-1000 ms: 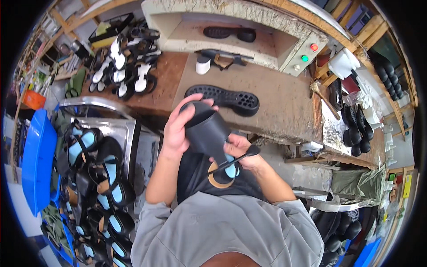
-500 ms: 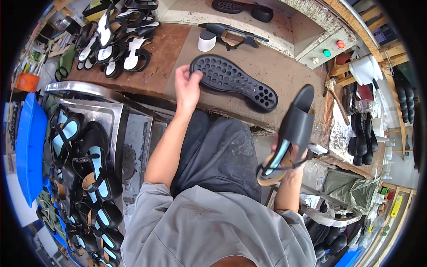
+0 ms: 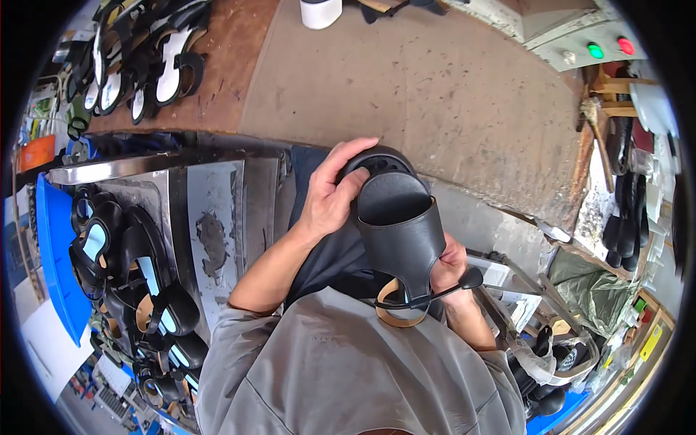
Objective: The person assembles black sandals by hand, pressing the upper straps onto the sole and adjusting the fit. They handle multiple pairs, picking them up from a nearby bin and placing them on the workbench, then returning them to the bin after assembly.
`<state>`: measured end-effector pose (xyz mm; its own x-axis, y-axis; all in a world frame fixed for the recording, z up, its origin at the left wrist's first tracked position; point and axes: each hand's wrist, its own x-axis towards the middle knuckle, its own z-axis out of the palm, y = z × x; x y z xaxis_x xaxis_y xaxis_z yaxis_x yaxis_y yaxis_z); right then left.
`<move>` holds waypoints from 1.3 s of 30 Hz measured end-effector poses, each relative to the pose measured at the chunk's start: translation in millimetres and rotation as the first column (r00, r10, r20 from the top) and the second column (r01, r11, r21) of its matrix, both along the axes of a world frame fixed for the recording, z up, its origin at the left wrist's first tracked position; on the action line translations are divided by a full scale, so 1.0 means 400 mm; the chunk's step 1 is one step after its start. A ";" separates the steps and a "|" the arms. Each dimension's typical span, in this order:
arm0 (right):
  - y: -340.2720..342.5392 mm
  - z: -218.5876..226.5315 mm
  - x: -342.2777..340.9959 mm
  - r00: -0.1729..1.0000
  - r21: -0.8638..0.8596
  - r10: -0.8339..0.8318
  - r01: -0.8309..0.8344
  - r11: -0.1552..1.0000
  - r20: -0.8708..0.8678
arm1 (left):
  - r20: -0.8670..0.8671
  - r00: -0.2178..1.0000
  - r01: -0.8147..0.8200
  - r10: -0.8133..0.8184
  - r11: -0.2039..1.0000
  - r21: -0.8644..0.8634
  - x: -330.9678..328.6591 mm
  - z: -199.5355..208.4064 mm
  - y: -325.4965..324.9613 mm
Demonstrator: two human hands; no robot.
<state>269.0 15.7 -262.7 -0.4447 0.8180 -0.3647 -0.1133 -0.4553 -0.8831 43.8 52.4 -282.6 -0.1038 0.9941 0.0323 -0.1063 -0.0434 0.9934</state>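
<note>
My left hand (image 3: 330, 194) grips a black shoe sole (image 3: 392, 156) by its end, thumb pressed near its dimpled face. Close against it, at my lap, is a black sandal (image 3: 407, 243) with a wide front band, a tan heel part and a thin back strap. My right hand (image 3: 451, 265) holds that sandal from its right side, fingers partly hidden behind the upper. The sandal's toe end overlaps the sole, hiding most of it. Whether the two touch I cannot tell.
Ahead lies a brown workbench (image 3: 348, 94) with a white block (image 3: 320, 13) at its back. Black sandals (image 3: 148, 268) fill the left rack beside a blue bin (image 3: 64, 254). More sandals (image 3: 172, 61) stand far left. A hammer (image 3: 599, 141) and dark soles (image 3: 625, 225) are right.
My left hand has drawn the sole off the bench toward my lap. My right hand has moved the sandal leftward, and the two now overlap. My view has tilted nearer.
</note>
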 end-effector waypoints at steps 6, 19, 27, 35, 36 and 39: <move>0.002 -0.021 0.000 0.997 -0.071 0.048 -0.044 0.997 0.059 | 0.594 0.786 0.171 -0.170 0.984 0.056 -0.005 -0.036 0.000; -0.012 -0.044 0.022 0.994 -0.011 0.025 -0.024 1.000 0.103 | 0.384 0.908 0.159 -0.165 0.986 0.047 0.031 -0.016 -0.020; -0.019 -0.039 0.019 0.998 -0.115 -0.013 0.020 0.993 0.063 | 0.358 0.910 0.186 -0.209 0.978 0.099 0.031 -0.020 -0.022; -0.021 -0.032 0.020 1.000 -0.140 -0.015 0.018 0.990 0.021 | 0.321 0.920 0.202 -0.224 0.974 0.103 0.035 -0.002 -0.029; -0.022 -0.032 0.019 1.000 -0.137 -0.023 0.025 0.990 0.016 | 0.315 0.921 0.206 -0.228 0.973 0.102 0.035 0.001 -0.031; -0.009 -0.007 0.012 1.000 -0.147 -0.018 0.017 0.989 -0.004 | 0.371 0.904 0.189 -0.211 0.977 0.095 0.042 0.020 -0.036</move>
